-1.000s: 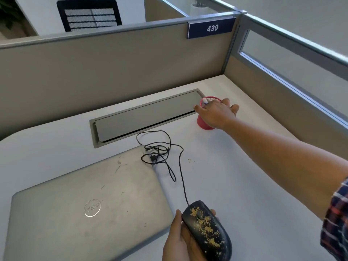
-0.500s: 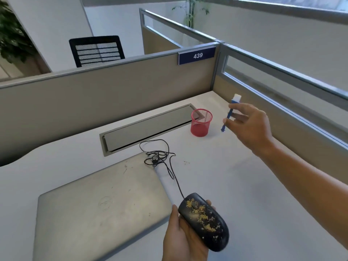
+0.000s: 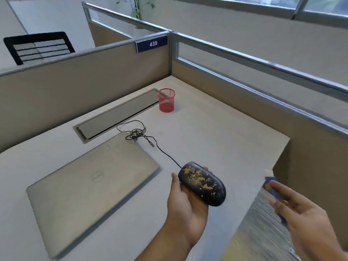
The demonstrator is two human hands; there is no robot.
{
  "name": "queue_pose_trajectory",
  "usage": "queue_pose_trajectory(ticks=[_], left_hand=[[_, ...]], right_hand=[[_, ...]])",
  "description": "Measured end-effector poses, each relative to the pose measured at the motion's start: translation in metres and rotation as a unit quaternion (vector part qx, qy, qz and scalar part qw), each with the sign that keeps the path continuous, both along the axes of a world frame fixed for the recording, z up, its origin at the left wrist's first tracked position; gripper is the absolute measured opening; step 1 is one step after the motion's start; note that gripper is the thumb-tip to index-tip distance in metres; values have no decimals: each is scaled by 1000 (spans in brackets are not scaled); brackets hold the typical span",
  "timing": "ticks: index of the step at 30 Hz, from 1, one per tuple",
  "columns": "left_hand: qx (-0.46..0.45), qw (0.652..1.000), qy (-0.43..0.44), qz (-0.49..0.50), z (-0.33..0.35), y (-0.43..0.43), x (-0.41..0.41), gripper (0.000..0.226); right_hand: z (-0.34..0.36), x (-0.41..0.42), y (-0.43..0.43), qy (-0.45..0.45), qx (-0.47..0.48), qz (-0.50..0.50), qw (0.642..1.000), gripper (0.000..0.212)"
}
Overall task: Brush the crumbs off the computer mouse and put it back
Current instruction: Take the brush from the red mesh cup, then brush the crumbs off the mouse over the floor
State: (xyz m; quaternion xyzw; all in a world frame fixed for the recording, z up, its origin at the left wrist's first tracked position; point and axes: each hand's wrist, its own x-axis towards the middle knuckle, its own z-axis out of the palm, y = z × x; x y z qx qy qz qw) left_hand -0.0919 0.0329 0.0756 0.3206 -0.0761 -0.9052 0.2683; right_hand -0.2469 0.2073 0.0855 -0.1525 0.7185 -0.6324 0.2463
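Note:
A black wired computer mouse [image 3: 202, 183] with yellow crumbs scattered over its top rests in my left hand [image 3: 185, 206], held above the white desk [image 3: 216, 140] near its front edge. Its black cable [image 3: 150, 142] trails back to a tangle beside the laptop. My right hand [image 3: 301, 213] is at the lower right, past the desk's corner, with its fingers closed on a small blue brush [image 3: 275, 193] whose white end is blurred.
A closed silver laptop [image 3: 90, 185] lies on the left of the desk. A red mesh cup [image 3: 166, 100] stands by the grey cable hatch [image 3: 116, 115]. Beige partitions wall the back and right sides. The desk's right edge drops to the floor.
My right hand took the blue brush out of the red cup and brought it back toward me, down to the lower right. The left hand kept hold of the mouse.

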Motion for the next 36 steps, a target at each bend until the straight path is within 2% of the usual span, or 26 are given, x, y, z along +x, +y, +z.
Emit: queue_pose_trajectory(ticks=[7,16,24,28,36], left_hand=[[-13,997,-14,-75,7,47,8,62],[-19,993,-2,-117,12,111,-13,59],[-27,995,-22,-89,8,139,-59,57],[-28,997,-28,-70,2,150,-79,57],[-23,996,-59,-64,-2,166,-104,56]], right_hand=[[-13,60,98,-45,-29,-118,992,38],[-20,79,167,-69,-56,-206,975,20],[-23,29,186,-100,-43,-165,980,22],[-14,6,188,-91,-89,-149,981,19],[-6,-22,188,-118,-225,-148,956,18]])
